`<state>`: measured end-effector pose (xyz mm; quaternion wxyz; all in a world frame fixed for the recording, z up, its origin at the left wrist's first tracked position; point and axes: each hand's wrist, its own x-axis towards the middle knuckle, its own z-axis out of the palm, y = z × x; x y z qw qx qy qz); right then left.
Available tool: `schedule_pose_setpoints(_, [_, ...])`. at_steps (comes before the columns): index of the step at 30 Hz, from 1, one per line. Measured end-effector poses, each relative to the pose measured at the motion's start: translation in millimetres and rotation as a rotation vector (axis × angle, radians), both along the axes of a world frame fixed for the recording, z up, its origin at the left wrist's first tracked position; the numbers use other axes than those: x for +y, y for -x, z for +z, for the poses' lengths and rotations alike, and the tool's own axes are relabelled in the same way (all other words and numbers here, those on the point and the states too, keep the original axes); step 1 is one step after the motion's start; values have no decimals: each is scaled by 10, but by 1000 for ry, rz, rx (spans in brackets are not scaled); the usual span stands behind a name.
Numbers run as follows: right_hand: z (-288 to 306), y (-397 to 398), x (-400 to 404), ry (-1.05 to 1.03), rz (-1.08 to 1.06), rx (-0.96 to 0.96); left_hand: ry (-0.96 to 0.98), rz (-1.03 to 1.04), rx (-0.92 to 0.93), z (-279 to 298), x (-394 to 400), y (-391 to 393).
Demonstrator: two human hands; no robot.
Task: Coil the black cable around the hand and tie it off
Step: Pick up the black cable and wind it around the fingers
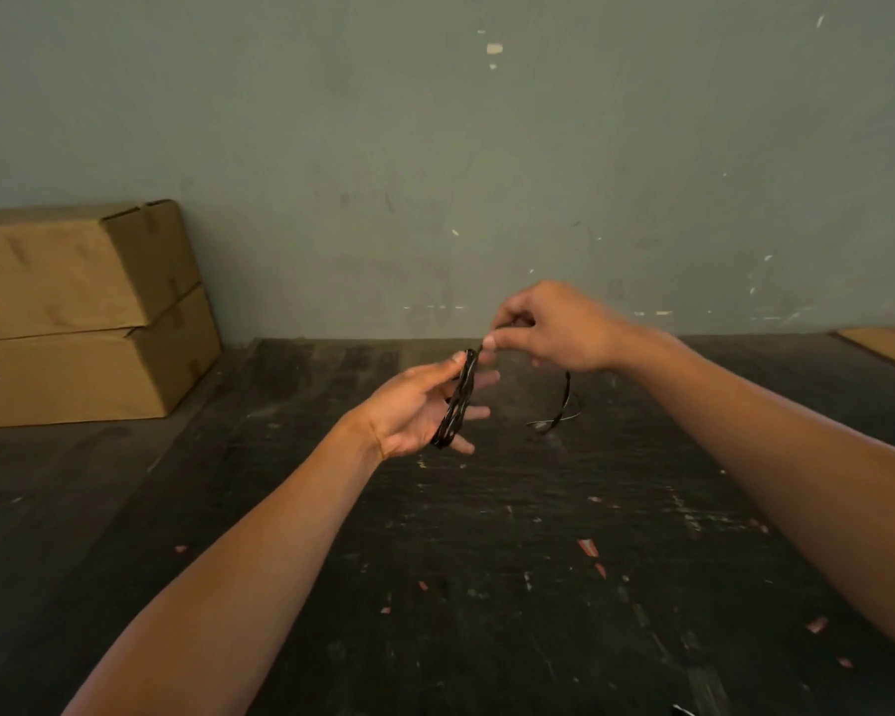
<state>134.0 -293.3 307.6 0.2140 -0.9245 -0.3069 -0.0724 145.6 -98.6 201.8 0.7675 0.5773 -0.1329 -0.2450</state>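
The black cable [458, 400] is wound in several loops across the fingers of my left hand [414, 410], which is held palm up above the dark table with the thumb pressing the top of the coil. My right hand [554, 328] pinches the cable just past the coil's upper end, at about the same height. A loose tail of the cable [559, 405] hangs down below my right hand and curls at its end above the table.
Two stacked cardboard boxes [84, 312] stand at the back left against the grey-green wall [435, 147]. The dark, scuffed table [487, 560] runs under both arms. A flat piece of cardboard [889, 343] lies at the far right edge.
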Motion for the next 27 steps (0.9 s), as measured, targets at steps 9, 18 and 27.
schedule_pose_setpoints(9, [-142,-261,-139,-200,2,-47,57,-178,-15,26,-26,111])
schedule_pose_setpoints(18, [-954,-335,-223,-480,-37,179,186,-276,-92,197,-102,172])
schedule_pose_setpoints(27, [-1600,-8,156,-536,-10,453,274,-290,-117,414,-134,131])
